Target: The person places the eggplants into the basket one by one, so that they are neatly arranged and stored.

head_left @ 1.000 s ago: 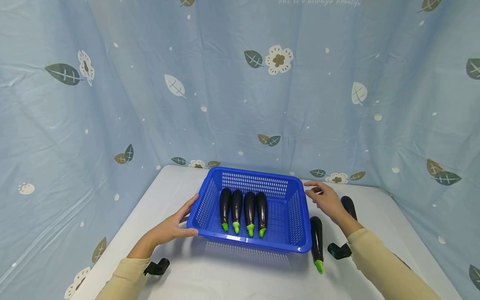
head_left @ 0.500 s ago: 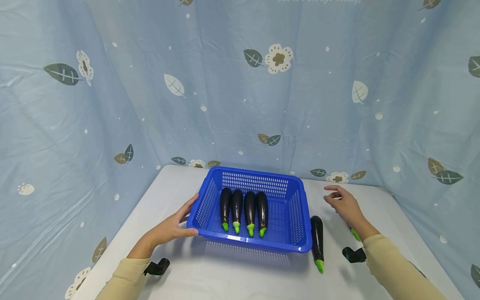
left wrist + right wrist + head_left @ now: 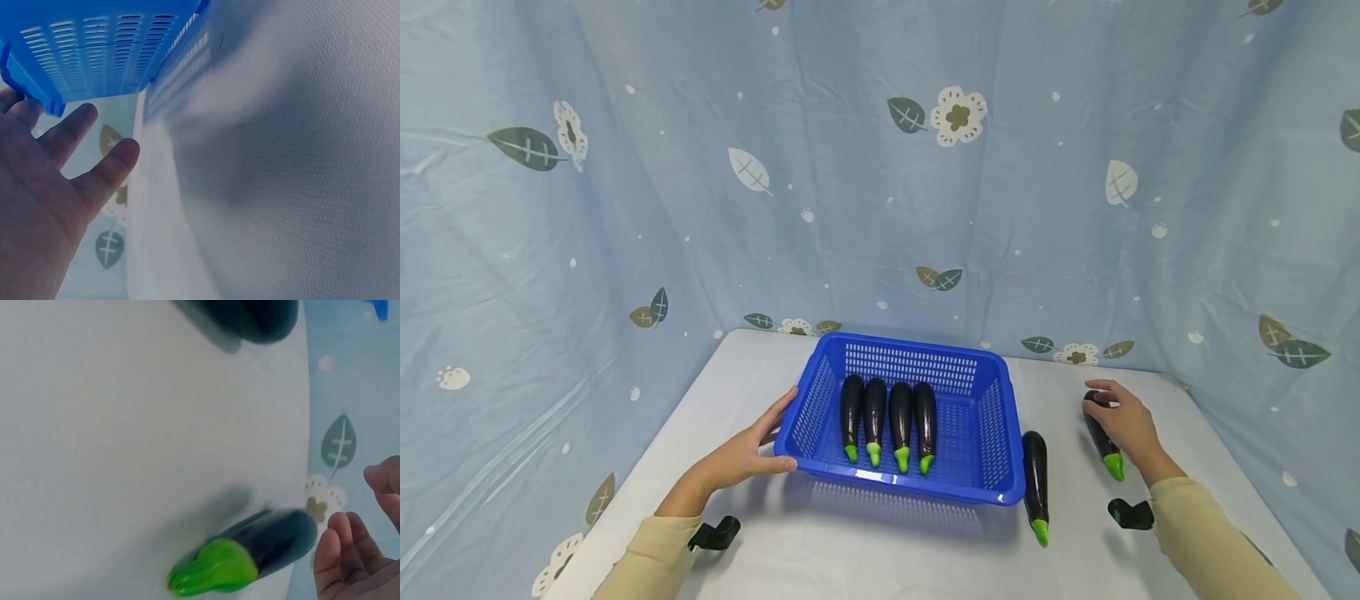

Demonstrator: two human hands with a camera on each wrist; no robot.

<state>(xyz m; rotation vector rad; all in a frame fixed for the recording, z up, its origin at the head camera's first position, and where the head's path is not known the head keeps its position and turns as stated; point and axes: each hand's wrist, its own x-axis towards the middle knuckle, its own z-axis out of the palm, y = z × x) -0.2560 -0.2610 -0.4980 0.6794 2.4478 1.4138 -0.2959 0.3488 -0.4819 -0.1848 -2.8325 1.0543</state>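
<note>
Several dark purple eggplants (image 3: 900, 421) with green stems lie side by side in a blue plastic basket (image 3: 1000, 417). My left hand (image 3: 737, 454) touches the basket's left rim with spread thumb and fingers; in the left wrist view two fingers (image 3: 109, 172) stretch out straight, away from the blue wall. My right hand (image 3: 1126, 421) hovers over an eggplant (image 3: 1112, 462) on the right of the table, partly hiding it. In the right wrist view its fingers (image 3: 328, 559) are loosely bent beside that eggplant, apart from it. Another eggplant (image 3: 1036, 479) lies against the basket's right side.
A white cloth covers the table (image 3: 880, 558). Blue patterned curtain (image 3: 865, 208) hangs behind and at both sides. A black device (image 3: 715, 533) sits at the left wrist, and a similar black device (image 3: 1131, 514) at the right wrist.
My right hand has moved right, from the basket's right rim to above the far-right eggplant. The left hand and the basket have stayed in place.
</note>
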